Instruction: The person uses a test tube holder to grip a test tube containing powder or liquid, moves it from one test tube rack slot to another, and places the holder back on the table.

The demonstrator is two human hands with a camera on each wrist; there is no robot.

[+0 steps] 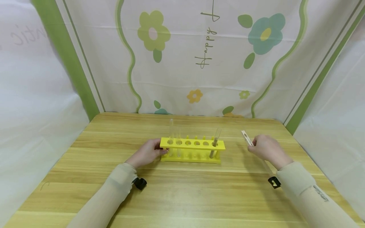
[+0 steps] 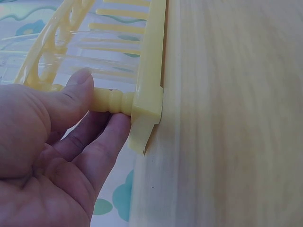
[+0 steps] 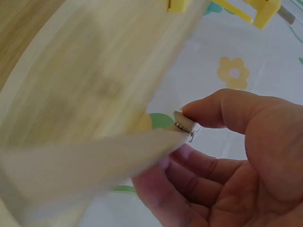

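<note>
A yellow test tube rack [image 1: 191, 147] stands on the table. My left hand [image 1: 146, 154] grips its left end, thumb and fingers about the end post [image 2: 101, 99]. Two clear test tubes stand upright in the left holes, a tall one [image 1: 171, 129] and a shorter one [image 1: 178, 134]. In the rightmost hole leans another test tube [image 1: 215, 136], with something greyish inside. Right of the rack, my right hand [image 1: 268, 149] pinches a wooden test tube holder [image 1: 246, 138] between thumb and fingers. The holder's metal spring [image 3: 182, 128] shows in the right wrist view.
The wood-grain table [image 1: 182, 193] carries the rack. Behind it hangs a white flowered cloth [image 1: 176, 69], with white cloth sides at left [image 1: 37, 104] and right [image 1: 336, 104]. A black wrist camera [image 1: 139, 183] sits at the left cuff.
</note>
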